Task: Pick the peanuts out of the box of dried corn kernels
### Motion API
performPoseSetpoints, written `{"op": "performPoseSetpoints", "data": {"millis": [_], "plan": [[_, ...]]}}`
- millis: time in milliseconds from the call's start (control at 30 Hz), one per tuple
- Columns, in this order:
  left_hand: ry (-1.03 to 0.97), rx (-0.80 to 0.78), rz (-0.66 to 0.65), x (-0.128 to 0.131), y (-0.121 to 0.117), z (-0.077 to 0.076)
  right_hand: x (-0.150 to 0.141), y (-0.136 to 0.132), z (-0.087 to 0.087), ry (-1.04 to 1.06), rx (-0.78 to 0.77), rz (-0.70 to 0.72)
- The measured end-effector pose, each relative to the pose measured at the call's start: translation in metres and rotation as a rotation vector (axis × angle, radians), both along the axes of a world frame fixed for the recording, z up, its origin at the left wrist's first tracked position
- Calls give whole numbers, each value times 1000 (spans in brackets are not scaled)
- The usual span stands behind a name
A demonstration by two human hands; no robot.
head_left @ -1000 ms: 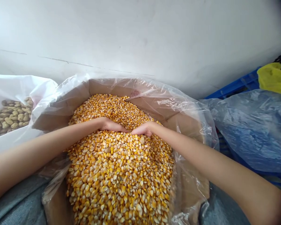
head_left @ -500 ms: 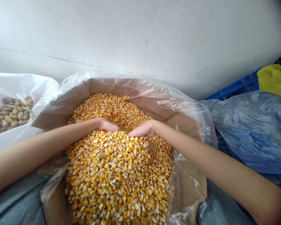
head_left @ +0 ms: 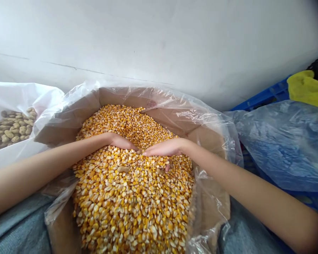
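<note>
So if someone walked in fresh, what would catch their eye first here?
A big heap of yellow corn kernels stands out first, filling a plastic-lined cardboard box at the centre. The left hand and right hand press into its middle, almost meeting. At far left, peanuts in the shell lie in a white bag.

Dried yellow corn kernels (head_left: pixel 132 197) lie heaped loosely.

A brown cardboard box (head_left: pixel 69 118) lined with a clear plastic bag (head_left: pixel 204 121) carries a deep mass of loose yellow corn kernels (head_left: pixel 132 201), lying under and ahead of the left hand (head_left: pixel 119 141) and right hand (head_left: pixel 165 148).
</note>
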State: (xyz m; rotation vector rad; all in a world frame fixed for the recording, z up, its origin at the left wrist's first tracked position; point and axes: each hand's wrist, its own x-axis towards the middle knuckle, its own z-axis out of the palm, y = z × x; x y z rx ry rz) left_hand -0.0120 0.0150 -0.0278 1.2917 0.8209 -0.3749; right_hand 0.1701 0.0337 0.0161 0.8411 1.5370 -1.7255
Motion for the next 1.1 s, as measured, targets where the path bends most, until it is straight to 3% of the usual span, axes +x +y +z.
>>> {"op": "performPoseSetpoints", "data": {"millis": [67, 200, 333, 433, 633, 800, 967, 1033, 1100], "plan": [[-1, 44, -22, 0, 1, 1, 2, 4, 2, -27, -23, -23], [-48, 254, -74, 1, 0, 7, 5, 9, 2, -20, 85, -26], [10, 447, -55, 1, -3, 12, 1, 7, 5, -103, 218, 53], [-72, 556, -68, 1, -4, 13, 0, 5, 10, -95, 344, 143], [-176, 688, -58, 2, -2, 9, 6, 0, 16, -123, 887, 339], [-72, 784, -35, 8, -8, 9, 10, -8, 9, -212, 566, 383], [133, 913, -21, 17, -17, 11, 7, -10, 6, -191, 744, 495], [136, 879, -30, 17, -16, 17, 7, -6, 8, -151, 795, 426], [112, 873, -32, 13, -13, 29, 8, 0, 9, -117, 869, 253]]}}
